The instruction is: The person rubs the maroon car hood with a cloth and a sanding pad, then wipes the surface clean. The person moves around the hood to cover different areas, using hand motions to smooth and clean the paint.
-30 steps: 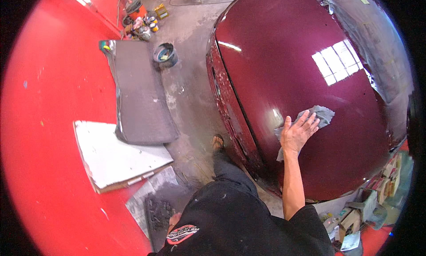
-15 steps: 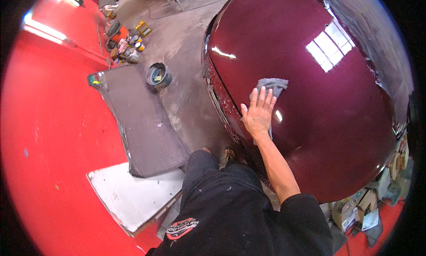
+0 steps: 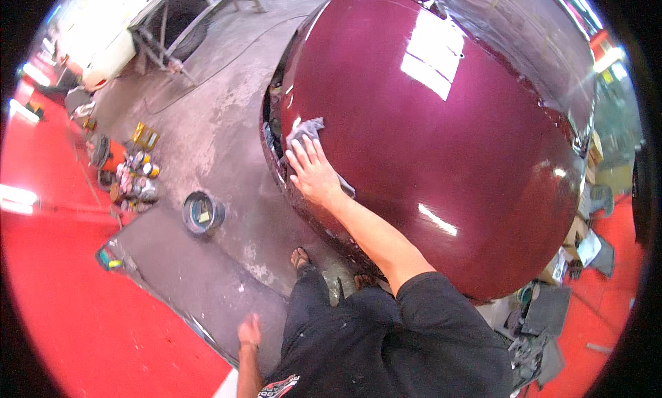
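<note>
A grey cloth (image 3: pixel 305 133) is pressed flat under the right hand (image 3: pixel 314 172), fingers spread, on the glossy maroon car panel (image 3: pixel 441 143) (near its edge at nine o'clock). The left hand (image 3: pixel 249 330) hangs free at six o'clock, loosely open, holding nothing. A round dark tub (image 3: pixel 201 212) stands on the concrete floor (image 3: pixel 207 136), toward eight o'clock of the cloth.

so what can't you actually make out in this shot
- Cloth, head view: mostly under the right hand; its full shape is hidden.
- Left hand: blurred, fingers unclear, apparently holding nothing.
- Cans on the floor: too small to identify.
- Maroon panel: glare hides its surface condition.
</note>
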`<control>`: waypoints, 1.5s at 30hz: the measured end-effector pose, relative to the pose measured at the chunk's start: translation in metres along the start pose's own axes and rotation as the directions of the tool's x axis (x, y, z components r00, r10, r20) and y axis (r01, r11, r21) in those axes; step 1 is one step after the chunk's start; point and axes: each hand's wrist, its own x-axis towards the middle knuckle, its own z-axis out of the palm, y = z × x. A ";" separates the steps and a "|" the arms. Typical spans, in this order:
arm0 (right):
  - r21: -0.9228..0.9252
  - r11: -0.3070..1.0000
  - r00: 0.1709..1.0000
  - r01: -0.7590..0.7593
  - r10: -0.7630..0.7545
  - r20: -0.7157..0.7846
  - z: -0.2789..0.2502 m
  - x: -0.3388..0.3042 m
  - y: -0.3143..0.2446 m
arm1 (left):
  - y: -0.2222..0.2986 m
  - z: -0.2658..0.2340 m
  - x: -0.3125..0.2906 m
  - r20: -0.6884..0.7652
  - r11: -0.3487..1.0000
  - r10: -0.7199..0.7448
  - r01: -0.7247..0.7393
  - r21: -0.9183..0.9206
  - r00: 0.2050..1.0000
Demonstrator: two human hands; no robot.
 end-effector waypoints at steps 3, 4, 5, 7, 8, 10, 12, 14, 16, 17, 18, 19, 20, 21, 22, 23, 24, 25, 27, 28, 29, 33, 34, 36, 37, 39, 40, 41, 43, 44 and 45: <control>-0.006 0.996 0.996 -0.090 0.090 0.018 -0.014 0.039 0.035 | 0.134 -0.112 0.120 -0.249 0.882 0.405 -0.448 -0.147 0.880; -0.026 0.981 0.982 -0.190 0.189 -0.016 -0.023 0.042 0.061 | 0.193 -0.144 0.151 -0.268 0.793 0.540 -0.589 -0.156 0.798; -0.038 0.959 0.959 -0.280 0.277 -0.057 -0.035 0.042 0.087 | 0.247 -0.165 0.177 -0.316 0.715 0.632 -0.690 -0.115 0.707; -0.203 0.881 0.904 -0.428 0.412 -0.116 -0.077 0.028 0.144 | 0.363 -0.202 0.197 -0.377 0.545 0.759 -0.835 -0.080 0.531; -0.260 0.820 0.860 -0.510 0.486 -0.154 -0.095 0.007 0.174 | 0.418 -0.211 0.200 -0.393 0.471 0.796 -0.879 -0.077 0.461; -0.314 0.690 0.757 -0.652 0.610 -0.233 -0.126 -0.046 0.227 | 0.503 -0.212 0.215 -0.511 0.252 0.839 -0.966 0.060 0.187; -0.341 0.540 0.635 -0.770 0.705 -0.317 -0.156 -0.125 0.273 | 0.567 -0.204 0.220 -0.525 0.283 0.837 -0.944 0.172 0.155; -0.388 0.413 0.557 -0.824 0.715 -0.422 -0.180 -0.226 0.310 | 0.606 -0.197 0.238 -0.532 0.389 0.815 -0.898 0.208 0.230; -0.103 0.303 0.319 -0.948 0.875 -0.363 -0.217 -0.282 0.299 | 0.614 -0.196 0.260 -0.582 0.500 0.759 -0.834 0.235 0.291; -0.184 0.195 0.261 -0.963 0.840 -0.476 -0.210 -0.370 0.309 | 0.627 -0.180 0.250 -0.584 0.511 0.753 -0.828 0.230 0.303; -0.215 0.118 0.229 -0.969 0.751 -0.619 -0.198 -0.437 0.307 | 0.631 -0.168 0.243 -0.606 0.520 0.752 -0.798 0.304 0.259; -0.157 -0.033 0.061 -0.987 0.828 -0.558 -0.187 -0.483 0.298 | 0.630 -0.163 0.241 -0.633 0.540 0.744 -0.750 0.382 0.214; -0.243 -0.157 0.012 -0.957 0.817 -0.576 -0.189 -0.567 0.297 | 0.641 -0.152 0.230 -0.602 0.554 0.749 -0.759 0.342 0.275; -0.336 -0.281 -0.021 -0.899 0.794 -0.608 -0.215 -0.646 0.294 | 0.647 -0.136 0.224 -0.592 0.523 0.755 -0.805 0.281 0.283; -0.152 -0.376 -0.232 -0.914 0.793 -0.563 -0.184 -0.613 0.308 | 0.634 -0.150 0.229 -0.597 0.538 0.754 -0.779 0.323 0.274; -0.001 -0.490 -0.424 -0.872 0.756 -0.499 -0.174 -0.587 0.320 | 0.628 -0.163 0.231 -0.604 0.544 0.753 -0.765 0.346 0.262; -0.170 -0.444 -0.295 -0.880 0.790 -0.538 -0.202 -0.615 0.332 | 0.635 -0.154 0.223 -0.585 0.527 0.761 -0.792 0.306 0.280; 0.030 -0.486 -0.442 -0.873 0.765 -0.469 -0.185 -0.534 0.358 | 0.622 -0.170 0.230 -0.600 0.552 0.753 -0.756 0.351 0.271; -0.068 -0.317 -0.231 -0.946 0.805 -0.546 -0.217 -0.476 0.403 | 0.625 -0.166 0.225 -0.590 0.540 0.760 -0.769 0.341 0.273; -0.083 -0.236 -0.165 -0.968 0.853 -0.495 -0.233 -0.405 0.420 | 0.622 -0.169 0.225 -0.590 0.546 0.757 -0.766 0.338 0.279; -0.140 -0.111 -0.011 -0.984 0.821 -0.571 -0.242 -0.371 0.439 | 0.626 -0.165 0.221 -0.581 0.532 0.764 -0.785 0.317 0.282; -0.276 0.322 0.411 -0.905 0.829 -0.379 -0.247 -0.153 0.462 | 0.626 -0.168 0.220 -0.579 0.540 0.757 -0.788 0.296 0.301; -0.277 0.355 0.436 -0.893 0.835 -0.334 -0.235 -0.108 0.459 | 0.627 -0.166 0.220 -0.584 0.534 0.756 -0.793 0.292 0.294; -0.373 0.493 0.616 -0.786 0.672 -0.411 -0.177 -0.039 0.452 | 0.631 -0.164 0.220 -0.577 0.527 0.760 -0.803 0.278 0.299; -0.160 0.596 0.612 -0.787 0.720 -0.328 -0.162 0.011 0.430 | 0.627 -0.165 0.223 -0.574 0.534 0.759 -0.798 0.280 0.307; -0.017 0.750 0.738 -0.661 0.646 -0.195 -0.138 0.084 0.373 | 0.620 -0.168 0.227 -0.583 0.546 0.754 -0.784 0.297 0.304; -0.046 0.799 0.795 -0.600 0.589 -0.145 -0.127 0.109 0.351 | 0.618 -0.171 0.228 -0.582 0.554 0.751 -0.777 0.300 0.311; -0.079 0.840 0.842 -0.537 0.530 -0.098 -0.122 0.123 0.337 | 0.620 -0.172 0.227 -0.581 0.553 0.752 -0.777 0.300 0.311; -0.071 0.875 0.876 -0.480 0.473 -0.097 -0.113 0.129 0.334 | 0.623 -0.172 0.226 -0.587 0.552 0.750 -0.776 0.304 0.304; -0.039 0.887 0.888 -0.459 0.456 -0.063 -0.116 0.126 0.345 | 0.623 -0.172 0.228 -0.591 0.550 0.749 -0.779 0.301 0.300; -0.048 0.871 0.867 -0.489 0.479 -0.140 -0.119 0.114 0.358 | 0.625 -0.172 0.229 -0.595 0.546 0.748 -0.783 0.300 0.294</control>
